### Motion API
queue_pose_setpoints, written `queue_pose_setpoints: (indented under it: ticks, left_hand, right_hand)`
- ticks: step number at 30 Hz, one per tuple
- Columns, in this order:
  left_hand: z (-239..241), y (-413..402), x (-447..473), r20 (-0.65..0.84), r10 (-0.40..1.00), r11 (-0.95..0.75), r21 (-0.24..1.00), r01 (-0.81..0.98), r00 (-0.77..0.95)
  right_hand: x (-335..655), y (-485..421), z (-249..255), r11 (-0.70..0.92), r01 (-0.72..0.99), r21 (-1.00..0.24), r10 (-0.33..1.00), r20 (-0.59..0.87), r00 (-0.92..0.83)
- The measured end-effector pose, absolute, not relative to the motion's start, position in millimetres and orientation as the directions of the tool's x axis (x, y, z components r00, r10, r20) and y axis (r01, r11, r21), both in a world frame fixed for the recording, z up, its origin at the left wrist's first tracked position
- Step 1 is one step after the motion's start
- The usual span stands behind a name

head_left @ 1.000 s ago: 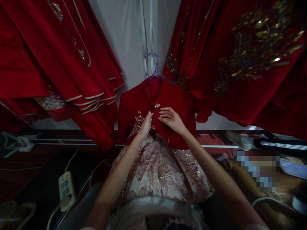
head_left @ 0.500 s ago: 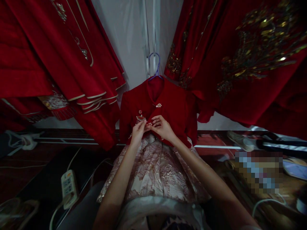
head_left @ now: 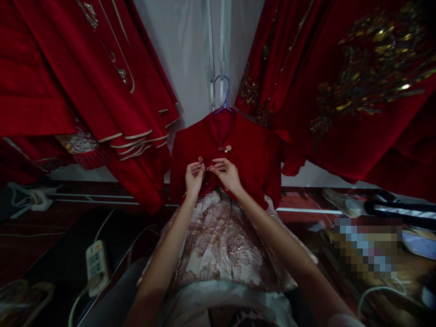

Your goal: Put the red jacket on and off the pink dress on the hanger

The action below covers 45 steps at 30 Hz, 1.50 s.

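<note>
A small red jacket hangs in front of me on a purple hanger, above a pale pink-and-gold brocade skirt. At its front opening, my right hand pinches a beaded frog button between thumb and forefinger, its other fingers extended. My left hand is closed in a pinch on the facing jacket edge; its fingertips almost meet those of the right. What exactly lies between them is too small to make out. Beside the left fingertips shows a beaded flower ornament. The collar's beaded clasp sits higher up.
Red garments with trim hang at left, and red cloth with gold embroidery at right. A power strip with a cord lies lower left. A shoe and a phone-like object are at right.
Both hands have moved slightly up, lifting the jacket's front edges a little. The left hand has shifted a bit left and now covers part of the flower ornament's hanging piece.
</note>
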<state>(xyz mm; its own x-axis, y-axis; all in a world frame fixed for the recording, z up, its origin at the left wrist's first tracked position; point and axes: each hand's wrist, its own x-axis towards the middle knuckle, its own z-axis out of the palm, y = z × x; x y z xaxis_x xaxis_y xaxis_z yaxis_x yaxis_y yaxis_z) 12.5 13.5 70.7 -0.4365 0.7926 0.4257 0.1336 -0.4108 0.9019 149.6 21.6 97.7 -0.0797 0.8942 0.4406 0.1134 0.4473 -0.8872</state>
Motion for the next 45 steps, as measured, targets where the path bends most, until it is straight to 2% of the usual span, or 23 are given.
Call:
queue_pose_setpoints:
  ticks: [6, 14, 20, 27, 34, 40, 45]
  left_hand:
    - [74, 18, 11, 0.346, 0.84, -0.364, 0.931, 0.037, -0.418]
    - [77, 17, 9, 0.343, 0.853, -0.376, 0.926, -0.008, -0.393]
    - [76, 22, 6, 0.404, 0.822, -0.395, 0.912, 0.11, -0.402]
    - [84, 16, -1, 0.523, 0.786, -0.415, 0.842, 0.345, -0.331]
    - [88, 15, 3, 0.521, 0.785, -0.414, 0.843, 0.342, -0.334]
    - [89, 14, 0, 0.556, 0.774, -0.408, 0.804, 0.432, -0.304]
    - [84, 20, -4, 0.551, 0.796, -0.437, 0.809, 0.393, -0.249]
  right_hand:
    - [135, 34, 98, 0.471, 0.111, -0.875, 0.882, 0.471, -0.028]
    - [124, 42, 97, 0.488, 0.159, -0.859, 0.87, 0.492, -0.01]
    - [123, 39, 100, 0.529, 0.19, -0.827, 0.846, 0.533, -0.032]
    - [124, 38, 101, 0.536, 0.197, -0.821, 0.841, 0.54, -0.036]
    - [125, 37, 100, 0.546, 0.194, -0.815, 0.835, 0.548, -0.047]
    - [125, 39, 102, 0.56, 0.2, -0.804, 0.823, 0.567, -0.024]
    - [129, 39, 99, 0.565, 0.155, -0.811, 0.825, 0.559, -0.083]
